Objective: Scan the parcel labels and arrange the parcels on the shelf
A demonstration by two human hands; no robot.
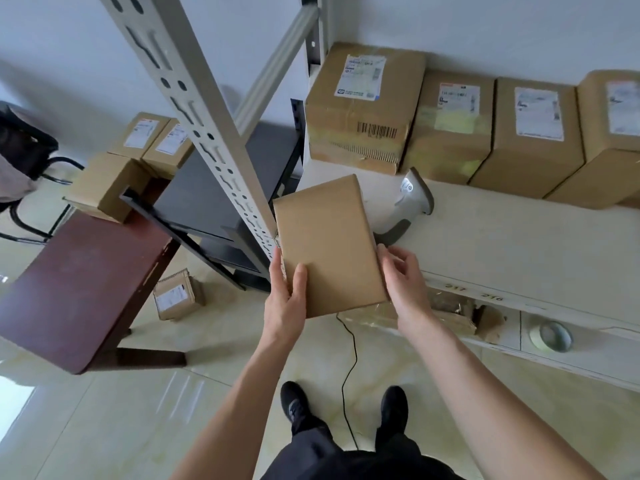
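I see a plain brown parcel (329,244) held in front of me over the front left corner of the shelf (519,244), close to the perforated upright (194,109).

The risks, as I judge them, from left to right. On the left, the parcel's far left edge sits just beside the upright, so a careless push forward could catch it there. In the middle, the face turned to me is bare cardboard with no label, so I may scan nothing unless I turn the parcel over, and turning it in such a light hold could let it slip to the floor. On the right, the scanner (408,206) lies on the shelf just behind the parcel, in front of the row of boxes (450,123), so sliding the parcel in could knock it.

My left hand (287,296) grips the parcel's near left edge, thumb lying flat on top and fingers curled underneath. My right hand (403,282) touches the near right edge with loosely bent fingers, steadying rather than clamping. Both forearms reach up from below, roughly parallel.
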